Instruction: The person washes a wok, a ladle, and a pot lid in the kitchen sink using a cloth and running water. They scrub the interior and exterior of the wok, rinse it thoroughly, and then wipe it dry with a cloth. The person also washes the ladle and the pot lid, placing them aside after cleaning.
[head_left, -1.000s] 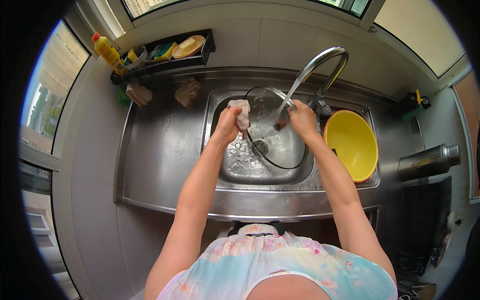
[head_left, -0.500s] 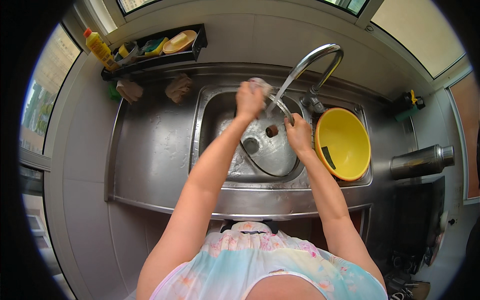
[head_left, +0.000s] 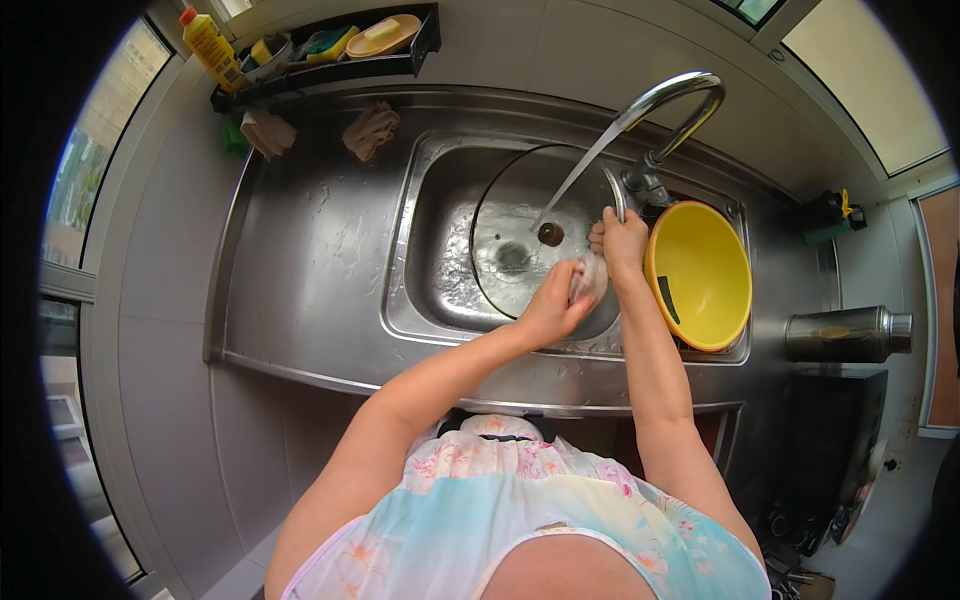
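A round glass lid [head_left: 520, 240] with a dark knob at its centre stands tilted in the sink [head_left: 440, 290], under the stream from the curved chrome tap [head_left: 660, 105]. The right hand [head_left: 622, 240] has its fingers clenched on the lid's right rim, just below the tap's base. The left hand [head_left: 552, 305] grasps a pale, wet cloth [head_left: 588, 278] in its fingers and presses it against the lid's lower right edge, touching the right hand.

The sink is a rectangular steel basin with rounded corners, wet and glinting, its drain visible through the glass. Right of the sink sits a glossy yellow plastic bowl [head_left: 700, 275], round and deep. Left of the sink the steel bench [head_left: 300, 260] runs as a smooth drainboard flecked with water drops. Behind the sink, against the wall, a dark shelf [head_left: 330, 65] carries a yellow bottle [head_left: 212, 35] with a red cap, sponges and a shallow dish; two crumpled rags [head_left: 370, 130] hang below it. Far right of the sink lies a brushed metal flask [head_left: 845, 335] on its side. Grey tiled walls and bright windows enclose the corner.
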